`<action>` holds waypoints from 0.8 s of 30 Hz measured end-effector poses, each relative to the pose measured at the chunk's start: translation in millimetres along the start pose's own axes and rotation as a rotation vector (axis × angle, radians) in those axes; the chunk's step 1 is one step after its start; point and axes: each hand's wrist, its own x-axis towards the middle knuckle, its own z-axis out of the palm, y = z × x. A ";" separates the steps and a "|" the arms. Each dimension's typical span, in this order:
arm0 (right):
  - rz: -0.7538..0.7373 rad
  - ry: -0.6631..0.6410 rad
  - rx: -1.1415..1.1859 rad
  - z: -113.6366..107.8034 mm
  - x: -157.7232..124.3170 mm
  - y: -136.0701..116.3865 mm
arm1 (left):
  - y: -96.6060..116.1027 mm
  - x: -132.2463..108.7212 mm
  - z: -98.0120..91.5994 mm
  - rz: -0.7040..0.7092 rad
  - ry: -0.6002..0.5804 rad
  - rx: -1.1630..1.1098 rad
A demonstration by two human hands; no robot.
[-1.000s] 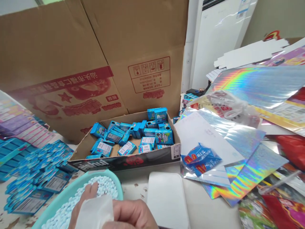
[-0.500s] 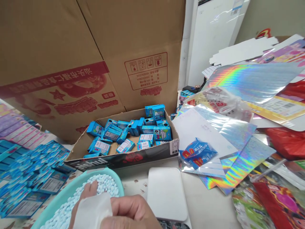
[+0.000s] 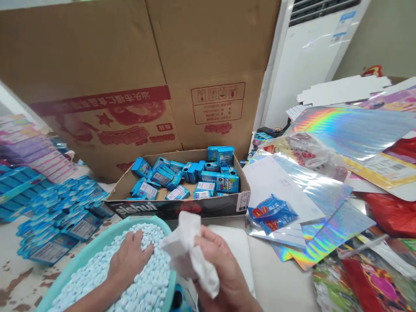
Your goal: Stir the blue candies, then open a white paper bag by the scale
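Observation:
My left hand (image 3: 128, 258) rests palm down in a teal basin (image 3: 97, 253) full of small pale-blue tablets (image 3: 143, 286), its fingers curled into the pile. My right hand (image 3: 224, 271) is closed on a crumpled white tissue (image 3: 188, 253) held just right of the basin, above a white tray (image 3: 238, 249). Beyond both hands sits a shallow cardboard box (image 3: 182, 208) holding several small blue cartons (image 3: 191, 177).
A large brown carton (image 3: 139, 73) stands behind the shallow box. Flat blue cartons (image 3: 61, 221) lie heaped at left. Holographic sheets (image 3: 328, 203), a blue packet (image 3: 271, 214) and colourful wrappers (image 3: 373, 268) cover the right side. A white floor air conditioner (image 3: 312, 52) stands at the back.
The view tilted down and shifted. My left hand now shows fully in the tablets. The tissue, held flat over the basin before, is now crumpled and raised in my right hand.

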 end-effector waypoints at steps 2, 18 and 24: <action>-0.074 0.046 -0.009 2.0 -5.4 -8.6 | 1.7 0.9 1.6 -0.040 -0.011 0.004; -0.123 0.221 -0.196 12.2 -48.4 -0.9 | 2.8 -0.3 1.0 -0.057 -0.001 -0.109; 0.183 0.151 -0.281 31.4 -106.9 20.0 | 0.5 4.0 6.3 -0.043 0.016 -0.099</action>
